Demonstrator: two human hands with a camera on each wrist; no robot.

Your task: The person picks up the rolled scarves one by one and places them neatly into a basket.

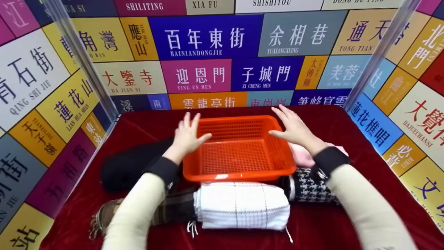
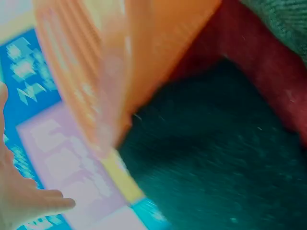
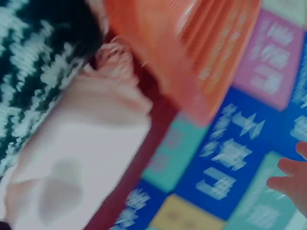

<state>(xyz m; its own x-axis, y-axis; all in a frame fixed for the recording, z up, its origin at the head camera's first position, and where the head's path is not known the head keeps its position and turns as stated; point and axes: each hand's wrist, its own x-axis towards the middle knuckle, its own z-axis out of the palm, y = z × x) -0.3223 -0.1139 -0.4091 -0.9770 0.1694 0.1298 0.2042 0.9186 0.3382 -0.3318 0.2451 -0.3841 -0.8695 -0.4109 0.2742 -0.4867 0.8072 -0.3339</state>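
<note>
An orange-red plastic basket [image 1: 239, 176] with mesh walls stands in the middle of the head view, with nothing seen inside. My left hand [image 1: 187, 135] is over its left rim, fingers spread and pointing away. Over the right rim is my right hand [image 1: 295, 128], its fingers and thumb likewise apart. Neither hand grips anything; whether they touch the rim is unclear. In the left wrist view, a black fuzzy rolled cloth [image 2: 216, 143] lies beside the basket [image 2: 163, 43]. The right wrist view shows a pink rolled scarf [image 3: 86, 143] and the basket's corner [image 3: 192, 100].
A white checked rolled scarf [image 1: 244, 206] lies before the basket, with a brown plaid fringed scarf [image 1: 173, 208] to its left and a black-and-white houndstooth roll [image 1: 310, 187] to its right. Dark red cloth [image 1: 322, 229] covers the table. Sign-printed walls [image 1: 208, 38] stand behind and beside it.
</note>
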